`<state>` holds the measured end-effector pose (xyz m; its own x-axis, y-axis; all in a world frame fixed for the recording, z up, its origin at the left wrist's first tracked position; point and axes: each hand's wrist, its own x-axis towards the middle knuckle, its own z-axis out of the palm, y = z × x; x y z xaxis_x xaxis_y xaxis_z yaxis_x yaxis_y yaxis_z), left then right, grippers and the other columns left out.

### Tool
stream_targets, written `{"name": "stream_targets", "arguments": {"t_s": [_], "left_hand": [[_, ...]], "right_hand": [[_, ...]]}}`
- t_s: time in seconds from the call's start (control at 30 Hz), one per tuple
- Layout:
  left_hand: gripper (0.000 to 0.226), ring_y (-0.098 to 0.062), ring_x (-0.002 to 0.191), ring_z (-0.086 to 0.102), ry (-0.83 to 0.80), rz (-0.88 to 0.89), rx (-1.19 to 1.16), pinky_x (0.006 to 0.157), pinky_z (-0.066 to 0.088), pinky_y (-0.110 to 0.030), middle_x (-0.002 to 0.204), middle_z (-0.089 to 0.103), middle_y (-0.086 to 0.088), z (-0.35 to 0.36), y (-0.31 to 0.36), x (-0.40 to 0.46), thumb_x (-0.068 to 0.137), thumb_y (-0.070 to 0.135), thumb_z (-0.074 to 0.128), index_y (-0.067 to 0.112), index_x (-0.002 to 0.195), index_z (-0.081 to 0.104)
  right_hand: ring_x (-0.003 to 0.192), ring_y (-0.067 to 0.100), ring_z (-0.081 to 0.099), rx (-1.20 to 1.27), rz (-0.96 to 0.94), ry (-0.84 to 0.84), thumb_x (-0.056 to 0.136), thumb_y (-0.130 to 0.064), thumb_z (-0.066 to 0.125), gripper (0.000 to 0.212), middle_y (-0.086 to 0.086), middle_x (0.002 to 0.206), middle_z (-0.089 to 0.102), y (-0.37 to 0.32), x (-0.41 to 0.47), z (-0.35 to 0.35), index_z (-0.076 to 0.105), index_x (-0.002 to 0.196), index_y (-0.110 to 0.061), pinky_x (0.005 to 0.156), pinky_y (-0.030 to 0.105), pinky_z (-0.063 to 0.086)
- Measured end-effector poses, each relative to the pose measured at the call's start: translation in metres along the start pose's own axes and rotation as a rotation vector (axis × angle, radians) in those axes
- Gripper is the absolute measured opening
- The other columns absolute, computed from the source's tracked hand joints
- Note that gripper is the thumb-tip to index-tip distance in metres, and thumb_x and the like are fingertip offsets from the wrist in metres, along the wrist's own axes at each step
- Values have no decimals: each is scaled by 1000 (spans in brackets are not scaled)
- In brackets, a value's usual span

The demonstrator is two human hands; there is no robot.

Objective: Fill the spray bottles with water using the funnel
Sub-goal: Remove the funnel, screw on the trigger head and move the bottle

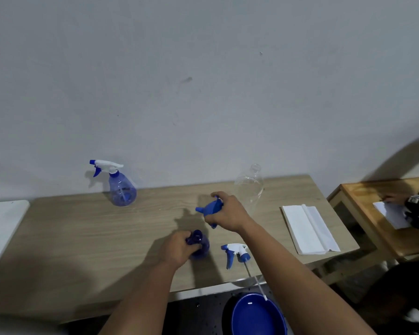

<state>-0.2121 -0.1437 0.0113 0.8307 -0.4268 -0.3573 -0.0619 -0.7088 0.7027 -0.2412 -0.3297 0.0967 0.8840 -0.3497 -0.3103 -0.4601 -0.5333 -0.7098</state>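
My left hand (pixel 178 247) grips an open blue spray bottle (pixel 200 244) by its neck, upright on the wooden table (pixel 82 238). Just above and behind it, my right hand (pixel 228 212) holds a blue funnel (pixel 209 210), its spout pointing left. The bottle's blue-and-white trigger head (pixel 236 252) lies on the table to the right, its dip tube reaching over the front edge. A second blue spray bottle (pixel 121 187) with its trigger head on stands at the back left. A clear plastic bottle (pixel 249 187) stands uncapped at the back, behind my right hand.
A white folded paper towel (pixel 307 228) lies at the table's right. A blue basin (pixel 257 315) sits below the table's front edge. On a smaller wooden table (pixel 363 197) at the right, another person's hand (pixel 397 198) rests on white paper.
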Motion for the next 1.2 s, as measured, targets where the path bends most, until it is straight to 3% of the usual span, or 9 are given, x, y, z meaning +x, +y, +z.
{"name": "stream_targets", "arguments": {"t_s": [0.23, 0.33, 0.57, 0.67, 0.73, 0.8, 0.93, 1.07, 1.2], "left_hand": [[24, -18, 81, 70, -41, 59, -32, 79, 56, -43, 84, 75, 4, 5, -30, 19, 69, 31, 80, 25, 92, 76], [33, -18, 83, 71, -62, 45, -45, 80, 57, -45, 87, 75, 4, 1, -45, 25, 64, 40, 79, 26, 94, 74], [25, -20, 91, 69, -47, 49, 1, 85, 52, -36, 99, 76, -4, -24, -16, -1, 78, 19, 83, 11, 101, 75], [26, -7, 79, 63, -46, 60, 19, 76, 46, -12, 96, 69, 5, -22, -20, 1, 81, 17, 82, 10, 104, 74], [27, 6, 72, 52, -39, 77, 46, 68, 38, 0, 95, 63, 11, -21, -20, 0, 83, 18, 80, 15, 108, 73], [27, 0, 75, 58, -36, 78, 28, 69, 41, -6, 94, 69, 8, -20, -21, 0, 81, 18, 81, 16, 107, 72], [27, -18, 83, 68, -19, 42, -4, 78, 53, -35, 88, 74, 1, -16, -20, -2, 75, 19, 82, 21, 100, 71], [25, -9, 74, 59, -17, 37, -5, 63, 40, -6, 92, 72, -1, -10, -18, -3, 80, 18, 80, 17, 102, 68], [25, 3, 69, 51, -22, 43, -16, 62, 38, -1, 95, 69, 2, -2, -16, -5, 85, 20, 78, 19, 107, 66]], "right_hand": [[94, 20, 65, 194, 110, 158, 69, -22, 88, 57, -4, 110, 65, 50, 6, 49, 60, 119, -22, 77, 30, 48], [96, 19, 65, 264, 153, 166, 71, -22, 89, 55, -3, 112, 65, 66, 14, 70, 58, 117, -22, 79, 28, 46], [105, 24, 67, 173, 194, 179, 73, -30, 91, 62, -4, 112, 68, 82, 29, 100, 57, 124, -24, 88, 34, 50], [112, 28, 70, 33, 194, 186, 80, -30, 83, 63, 1, 120, 73, 78, 29, 102, 54, 137, -26, 93, 41, 55], [108, 30, 70, -59, 161, 201, 88, -23, 73, 47, 2, 116, 72, 77, 23, 102, 54, 131, -28, 88, 42, 56], [112, 29, 66, -114, 123, 235, 94, -19, 64, 38, 3, 122, 67, 79, 11, 98, 58, 130, -26, 89, 43, 55], [115, 29, 62, -177, 197, 299, 98, -30, 61, 30, 4, 125, 60, 105, -16, 79, 60, 127, -22, 90, 43, 55], [127, 32, 53, -263, 412, 241, 94, -46, 68, 52, 7, 135, 52, 134, -35, 62, 49, 135, -21, 96, 46, 51], [118, 31, 62, -262, 455, 188, 94, -48, 69, 53, 9, 130, 61, 148, -34, 59, 54, 134, -17, 92, 43, 55]]}}
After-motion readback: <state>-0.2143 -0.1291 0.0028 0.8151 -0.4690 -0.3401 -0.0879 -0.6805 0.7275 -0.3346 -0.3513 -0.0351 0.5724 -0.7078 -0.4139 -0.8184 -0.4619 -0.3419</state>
